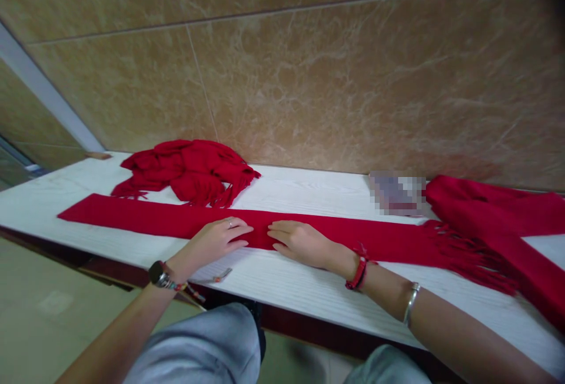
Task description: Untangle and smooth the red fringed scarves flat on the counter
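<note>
A red fringed scarf (pixel 168 218) lies in a long, flat folded strip along the white table, its fringe at the right end. My left hand (pixel 223 237) rests on the middle of the strip, fingers stretched out and pointing right. Close by, my right hand (pixel 300 241) lies on the same scarf with its fingers extended to the left. A small gap of red cloth shows between the fingertips. Neither hand grips anything that I can see.
Behind the strip, a crumpled red scarf (pixel 189 166) is heaped at the left. Another red scarf (pixel 489 207) lies loosely at the right, beside a blurred-out flat item (pixel 395 193). The white table (pixel 304 187) backs onto a tiled wall (pixel 309 90). My knees are under its front edge.
</note>
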Action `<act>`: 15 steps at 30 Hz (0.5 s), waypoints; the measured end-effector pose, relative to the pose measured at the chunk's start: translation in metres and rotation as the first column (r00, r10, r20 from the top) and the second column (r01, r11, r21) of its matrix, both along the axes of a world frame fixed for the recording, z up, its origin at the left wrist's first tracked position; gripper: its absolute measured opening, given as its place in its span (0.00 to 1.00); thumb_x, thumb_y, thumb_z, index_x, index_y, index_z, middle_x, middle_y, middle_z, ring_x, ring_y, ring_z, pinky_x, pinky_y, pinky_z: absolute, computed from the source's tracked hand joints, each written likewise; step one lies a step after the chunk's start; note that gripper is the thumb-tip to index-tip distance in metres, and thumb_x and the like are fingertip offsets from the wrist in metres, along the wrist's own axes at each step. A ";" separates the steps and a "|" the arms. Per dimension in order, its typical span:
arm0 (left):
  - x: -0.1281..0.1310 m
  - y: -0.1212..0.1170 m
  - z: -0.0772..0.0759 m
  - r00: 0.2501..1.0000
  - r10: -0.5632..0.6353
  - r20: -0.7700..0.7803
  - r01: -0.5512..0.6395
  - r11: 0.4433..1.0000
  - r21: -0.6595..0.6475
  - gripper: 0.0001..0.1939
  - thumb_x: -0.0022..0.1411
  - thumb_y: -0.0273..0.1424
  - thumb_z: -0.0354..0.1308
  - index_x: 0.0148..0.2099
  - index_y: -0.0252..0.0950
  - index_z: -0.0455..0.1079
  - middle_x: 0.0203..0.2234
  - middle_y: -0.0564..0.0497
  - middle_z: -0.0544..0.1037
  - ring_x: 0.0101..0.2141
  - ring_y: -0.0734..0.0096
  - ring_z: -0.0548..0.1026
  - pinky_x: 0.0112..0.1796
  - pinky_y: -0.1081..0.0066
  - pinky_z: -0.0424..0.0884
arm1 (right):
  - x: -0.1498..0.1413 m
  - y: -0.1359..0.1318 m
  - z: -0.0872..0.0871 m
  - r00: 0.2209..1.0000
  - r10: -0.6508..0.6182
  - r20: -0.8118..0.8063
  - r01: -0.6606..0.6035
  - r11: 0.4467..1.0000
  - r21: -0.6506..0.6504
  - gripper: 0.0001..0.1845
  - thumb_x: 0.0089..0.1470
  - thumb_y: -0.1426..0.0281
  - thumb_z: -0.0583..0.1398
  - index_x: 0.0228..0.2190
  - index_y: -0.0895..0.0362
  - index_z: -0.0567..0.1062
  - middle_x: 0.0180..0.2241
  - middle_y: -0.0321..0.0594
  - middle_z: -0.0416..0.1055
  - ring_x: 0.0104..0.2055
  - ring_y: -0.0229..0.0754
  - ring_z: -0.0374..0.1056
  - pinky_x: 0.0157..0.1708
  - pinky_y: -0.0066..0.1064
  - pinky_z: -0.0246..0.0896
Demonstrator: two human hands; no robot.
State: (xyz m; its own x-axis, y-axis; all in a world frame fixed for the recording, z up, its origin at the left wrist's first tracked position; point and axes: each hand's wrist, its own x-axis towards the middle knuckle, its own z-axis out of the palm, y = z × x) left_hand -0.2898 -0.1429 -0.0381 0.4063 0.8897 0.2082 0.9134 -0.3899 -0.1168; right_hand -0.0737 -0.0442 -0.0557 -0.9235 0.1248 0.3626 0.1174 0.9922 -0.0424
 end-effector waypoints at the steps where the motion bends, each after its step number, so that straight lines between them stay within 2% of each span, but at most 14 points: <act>1: -0.001 0.001 0.001 1.000 0.003 -0.025 -0.003 1.000 0.002 0.13 0.61 0.28 0.51 0.48 0.35 0.68 0.42 0.47 0.74 0.42 0.68 0.70 0.44 0.67 0.68 | -0.001 -0.001 0.000 1.000 -0.006 -0.010 0.006 1.000 -0.003 0.14 0.56 0.70 0.53 0.41 0.64 0.72 0.44 0.48 0.70 0.47 0.43 0.66 0.48 0.33 0.61; 5: -0.007 0.000 0.006 0.993 0.021 -0.116 -0.021 1.000 -0.002 0.14 0.60 0.30 0.53 0.49 0.36 0.68 0.41 0.47 0.75 0.41 0.65 0.71 0.44 0.64 0.67 | -0.003 -0.003 -0.001 1.000 -0.016 -0.022 0.016 1.000 0.002 0.11 0.56 0.73 0.53 0.36 0.62 0.74 0.41 0.47 0.72 0.44 0.42 0.67 0.46 0.33 0.62; 9: -0.010 -0.004 0.010 0.988 0.044 -0.151 -0.048 0.999 -0.023 0.15 0.61 0.24 0.49 0.49 0.37 0.68 0.41 0.47 0.75 0.41 0.68 0.72 0.44 0.67 0.67 | -0.004 -0.002 -0.001 1.000 -0.012 -0.026 0.012 1.000 -0.001 0.10 0.56 0.74 0.53 0.33 0.61 0.74 0.40 0.47 0.73 0.43 0.41 0.68 0.45 0.33 0.63; 12: -0.008 -0.004 0.013 0.985 0.050 -0.167 -0.058 0.997 -0.042 0.18 0.60 0.20 0.47 0.50 0.36 0.67 0.40 0.47 0.76 0.40 0.68 0.73 0.43 0.67 0.68 | -0.004 -0.001 -0.002 0.999 -0.022 -0.030 0.021 0.999 -0.025 0.10 0.56 0.75 0.53 0.34 0.61 0.74 0.39 0.47 0.73 0.43 0.41 0.68 0.45 0.33 0.63; 15: -0.004 -0.003 0.015 0.985 0.048 -0.167 -0.057 0.997 -0.046 0.15 0.61 0.24 0.50 0.49 0.35 0.68 0.40 0.46 0.76 0.40 0.67 0.73 0.42 0.66 0.68 | -0.004 -0.001 -0.004 0.998 -0.027 -0.057 0.023 0.998 -0.066 0.10 0.56 0.72 0.54 0.36 0.61 0.73 0.40 0.47 0.72 0.44 0.42 0.68 0.45 0.33 0.63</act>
